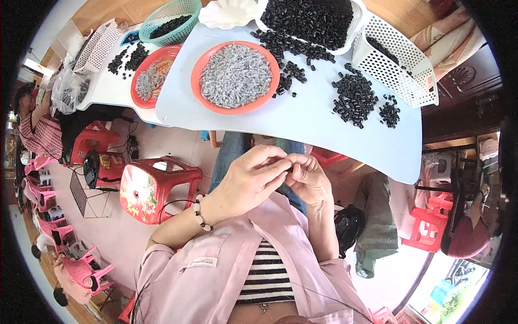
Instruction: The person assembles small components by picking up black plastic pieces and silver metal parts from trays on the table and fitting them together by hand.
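Observation:
My left hand (243,181) and my right hand (311,181) meet fingertip to fingertip in front of my chest, just off the near edge of the pale blue table (302,116). Both are closed in a pinch. A tiny dark bit shows between the fingertips, mostly hidden, too small to name. On the table ahead, an orange-red plate (197,93) bears a heap of small silvery clear pieces (236,75). To its right lie a pile of small black pieces (353,97) and a smaller black pile (389,112).
A white tub (357,38) of black pieces and a white perforated basket (396,81) stand at the back right. Further left are a scalloped white dish (226,13), a green basket (195,16) and another red plate (137,99). A red stool (178,181) stands left; a person (40,129) sits beyond.

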